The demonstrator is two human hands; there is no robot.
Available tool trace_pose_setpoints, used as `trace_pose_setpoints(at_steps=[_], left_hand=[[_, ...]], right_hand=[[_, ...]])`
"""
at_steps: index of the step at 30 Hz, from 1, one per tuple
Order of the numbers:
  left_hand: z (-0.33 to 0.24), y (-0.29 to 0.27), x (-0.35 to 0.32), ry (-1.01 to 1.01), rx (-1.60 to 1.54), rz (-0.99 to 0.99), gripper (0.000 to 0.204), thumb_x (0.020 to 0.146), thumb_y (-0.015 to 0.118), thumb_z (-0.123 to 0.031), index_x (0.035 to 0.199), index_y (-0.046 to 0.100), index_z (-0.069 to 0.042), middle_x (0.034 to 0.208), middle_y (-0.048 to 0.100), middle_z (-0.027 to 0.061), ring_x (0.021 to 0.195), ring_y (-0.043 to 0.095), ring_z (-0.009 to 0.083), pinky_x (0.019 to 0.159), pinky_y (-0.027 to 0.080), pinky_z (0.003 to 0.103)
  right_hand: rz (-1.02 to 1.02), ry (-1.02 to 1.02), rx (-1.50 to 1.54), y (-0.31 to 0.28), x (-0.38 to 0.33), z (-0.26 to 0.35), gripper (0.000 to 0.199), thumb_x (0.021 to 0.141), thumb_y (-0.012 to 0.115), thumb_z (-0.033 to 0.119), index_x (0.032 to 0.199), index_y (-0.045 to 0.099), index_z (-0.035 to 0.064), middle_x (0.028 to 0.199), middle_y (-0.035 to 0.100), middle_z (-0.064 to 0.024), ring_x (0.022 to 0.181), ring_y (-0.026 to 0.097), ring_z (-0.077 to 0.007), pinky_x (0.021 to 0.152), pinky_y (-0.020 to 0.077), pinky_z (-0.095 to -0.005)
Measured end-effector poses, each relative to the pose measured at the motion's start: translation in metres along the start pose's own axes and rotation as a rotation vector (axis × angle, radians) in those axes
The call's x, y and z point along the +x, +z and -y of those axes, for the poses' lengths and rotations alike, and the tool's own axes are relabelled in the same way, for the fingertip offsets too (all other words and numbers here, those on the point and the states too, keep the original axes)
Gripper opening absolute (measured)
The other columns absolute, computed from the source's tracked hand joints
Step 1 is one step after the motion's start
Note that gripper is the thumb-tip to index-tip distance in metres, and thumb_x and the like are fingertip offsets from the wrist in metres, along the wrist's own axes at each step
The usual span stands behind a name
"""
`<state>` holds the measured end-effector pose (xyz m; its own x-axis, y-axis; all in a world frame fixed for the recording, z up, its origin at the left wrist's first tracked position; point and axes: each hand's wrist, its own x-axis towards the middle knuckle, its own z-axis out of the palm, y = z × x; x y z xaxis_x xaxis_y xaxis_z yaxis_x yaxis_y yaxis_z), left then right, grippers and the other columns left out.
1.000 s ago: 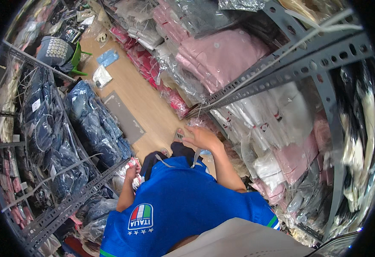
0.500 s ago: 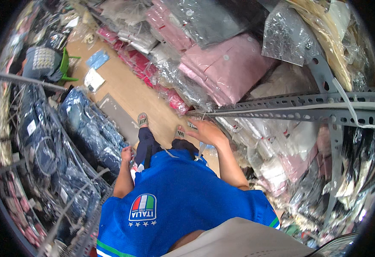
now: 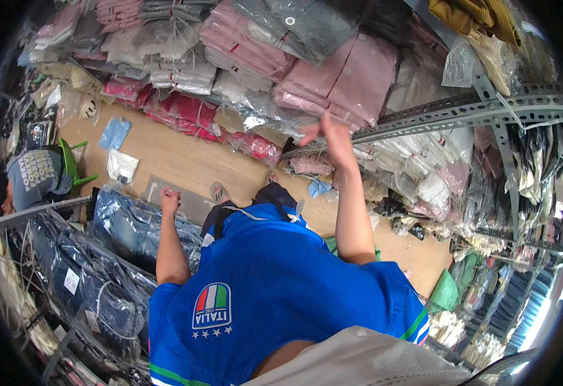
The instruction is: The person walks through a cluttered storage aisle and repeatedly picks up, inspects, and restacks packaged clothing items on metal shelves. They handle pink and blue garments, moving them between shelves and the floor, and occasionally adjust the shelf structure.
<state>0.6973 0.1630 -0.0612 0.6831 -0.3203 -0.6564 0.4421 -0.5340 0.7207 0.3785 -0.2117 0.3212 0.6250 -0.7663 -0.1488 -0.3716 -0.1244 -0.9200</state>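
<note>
My right hand (image 3: 333, 143) is raised beside the shelf, fingers apart and slightly blurred, with nothing in it. Just beyond its fingertips lies a stack of pink shirts (image 3: 342, 80) in clear plastic bags; I cannot tell whether they touch. On the other side my left hand (image 3: 171, 201) hangs over the aisle, its fingers loosely curled in and no object visible in them. Closest to that hand are bagged blue jeans (image 3: 130, 222), stacked below and to its left.
A perforated metal shelf beam (image 3: 448, 112) runs out at the right. Folded light-blue (image 3: 115, 133) and white (image 3: 122, 166) garments lie on the wooden floor (image 3: 185, 145). At the far left a person in a grey shirt (image 3: 37, 177) is beside a green chair (image 3: 72, 161).
My right hand has risen and moved right, toward the pink shirts. My left hand has shifted up and left. The view has turned, showing more of the far shelf and the floor at right.
</note>
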Motion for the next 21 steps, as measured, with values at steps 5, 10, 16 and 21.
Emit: trace_pose_setpoints(at_steps=[5,10,16,21], left_hand=[[-0.002,-0.026,0.006,-0.1,-0.096,0.022,0.042,0.088,0.063,-0.026,0.12,0.042,-0.01,0.09,0.06,0.0058,0.064,0.058,0.0127,0.046,0.043,0.026],[0.07,-0.031,-0.005,-0.211,-0.065,0.198,0.022,0.089,0.064,-0.03,0.097,0.053,-0.012,0.07,0.058,0.0022,0.056,0.058,0.0128,0.04,0.041,0.026],[0.105,-0.044,-0.03,-0.35,0.014,0.21,0.022,0.09,0.063,-0.034,0.092,0.057,-0.013,0.075,0.061,0.0008,0.056,0.059,0.013,0.04,0.045,0.029],[0.082,-0.075,-0.016,-0.346,0.015,0.176,0.021,0.091,0.062,-0.034,0.094,0.056,-0.014,0.079,0.062,0.0014,0.059,0.06,0.0125,0.04,0.047,0.028]], right_hand=[[-0.441,0.177,0.507,0.011,0.046,0.014,0.066,0.101,0.033,0.055,0.095,0.068,-0.0012,0.083,0.072,-0.0129,0.091,0.066,-0.0206,0.084,0.0426,-0.0328],[-0.4,0.149,0.471,0.055,0.014,-0.011,0.067,0.098,0.039,0.057,0.087,0.069,-0.0017,0.082,0.072,-0.0147,0.084,0.068,-0.0197,0.084,0.0444,-0.0314],[-0.406,0.146,0.505,0.057,0.019,-0.021,0.071,0.097,0.041,0.059,0.082,0.065,-0.0058,0.069,0.067,-0.0151,0.069,0.067,-0.0229,0.079,0.0492,-0.0347],[-0.617,0.137,0.664,0.028,0.084,0.007,0.072,0.094,0.044,0.062,0.08,0.063,-0.0069,0.066,0.065,-0.0157,0.064,0.067,-0.0245,0.072,0.0515,-0.0359]])
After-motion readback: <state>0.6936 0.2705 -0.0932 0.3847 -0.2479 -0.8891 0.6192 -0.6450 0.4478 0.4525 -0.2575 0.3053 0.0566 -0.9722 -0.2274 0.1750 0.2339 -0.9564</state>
